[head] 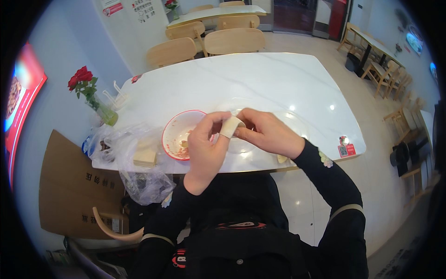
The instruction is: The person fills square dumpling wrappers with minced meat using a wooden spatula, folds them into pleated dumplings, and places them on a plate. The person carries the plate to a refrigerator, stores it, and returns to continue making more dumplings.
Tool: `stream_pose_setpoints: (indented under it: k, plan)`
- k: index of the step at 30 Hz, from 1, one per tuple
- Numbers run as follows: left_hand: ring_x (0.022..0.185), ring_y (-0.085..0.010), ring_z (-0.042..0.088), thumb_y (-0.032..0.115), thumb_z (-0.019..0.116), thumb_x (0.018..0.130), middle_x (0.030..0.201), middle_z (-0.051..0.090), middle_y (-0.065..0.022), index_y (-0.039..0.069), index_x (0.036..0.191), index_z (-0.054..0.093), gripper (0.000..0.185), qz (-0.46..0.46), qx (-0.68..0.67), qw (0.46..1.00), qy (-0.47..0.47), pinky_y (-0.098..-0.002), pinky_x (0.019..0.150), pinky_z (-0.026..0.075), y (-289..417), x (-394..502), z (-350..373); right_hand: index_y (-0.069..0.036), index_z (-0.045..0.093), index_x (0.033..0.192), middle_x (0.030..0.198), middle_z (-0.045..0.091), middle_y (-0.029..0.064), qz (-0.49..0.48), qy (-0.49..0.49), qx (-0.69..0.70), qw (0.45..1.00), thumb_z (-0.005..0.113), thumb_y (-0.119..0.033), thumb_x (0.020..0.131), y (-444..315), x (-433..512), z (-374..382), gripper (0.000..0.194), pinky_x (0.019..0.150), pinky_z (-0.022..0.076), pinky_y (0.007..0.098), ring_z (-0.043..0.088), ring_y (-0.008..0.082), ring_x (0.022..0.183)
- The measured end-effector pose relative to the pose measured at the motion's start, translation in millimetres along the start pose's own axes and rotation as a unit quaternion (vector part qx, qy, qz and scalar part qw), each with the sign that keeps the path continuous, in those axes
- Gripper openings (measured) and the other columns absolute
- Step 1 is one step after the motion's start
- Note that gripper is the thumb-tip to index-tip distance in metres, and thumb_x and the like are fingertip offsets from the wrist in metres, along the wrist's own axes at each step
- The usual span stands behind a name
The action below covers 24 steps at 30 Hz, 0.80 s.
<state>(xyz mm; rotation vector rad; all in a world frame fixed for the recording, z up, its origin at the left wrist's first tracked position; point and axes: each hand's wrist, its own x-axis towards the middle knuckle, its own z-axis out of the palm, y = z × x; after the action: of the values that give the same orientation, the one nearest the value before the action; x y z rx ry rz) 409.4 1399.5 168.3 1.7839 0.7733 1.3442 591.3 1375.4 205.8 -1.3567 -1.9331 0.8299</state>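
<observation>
A pale, curved sheet of dough wrapper (pixel 231 127) is held between both hands above the table. My left hand (pixel 207 148) grips its left side between thumb and fingers, in front of the bowl. My right hand (pixel 268 132) pinches its right edge, with the fingertips partly hidden. Behind my left hand stands a white bowl with a red rim (pixel 172 130), holding pinkish minced filling (pixel 183 152) low inside. A stack of square wrappers (pixel 145 157) lies by a clear plastic bag (pixel 129 139) left of the bowl. Transparent plates (pixel 240 102) lie behind and beneath my hands.
The white table (pixel 275 76) has its near edge close to my body. A glass vase with red roses (pixel 106 113) and a white wire rack (pixel 120 99) stand at its left. A cardboard box (pixel 76 195) leans below left. A small pale piece (pixel 281 159) lies under my right wrist.
</observation>
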Motion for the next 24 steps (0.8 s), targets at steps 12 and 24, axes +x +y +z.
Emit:
stream_pose_setpoints:
  k: [12, 24]
  plan:
    - [0.108, -0.0201, 0.063, -0.005, 0.059, 0.087, 0.127, 0.059, -0.0175, 0.0, 0.135, 0.046, 0.05, -0.11, -0.077, 0.979, -0.154, -0.0315, 0.094, 0.05, 31.5, -1.0, 50.4, 0.002, 0.069, 0.091, 0.083, 0.068, 0.0027, 0.047, 0.125, 0.05, 0.99, 0.06, -0.006, 0.091, 73.2, -70.3, -104.3, 0.012, 0.07, 0.049, 0.0237, 0.06, 0.0082, 0.074]
    - [0.106, -0.0201, 0.062, -0.005, 0.055, 0.086, 0.127, 0.058, -0.0142, 0.0, 0.132, 0.05, 0.046, -0.143, -0.051, 0.982, -0.113, -0.0338, 0.096, 0.048, 23.0, -33.9, 6.9, 0.0, 0.071, 0.091, 0.077, 0.07, 0.0108, 0.122, 0.116, -0.019, 0.986, 0.064, -0.013, 0.086, 161.2, -96.7, -72.2, 0.015, 0.069, 0.0506, 0.0296, 0.065, 0.0191, 0.07]
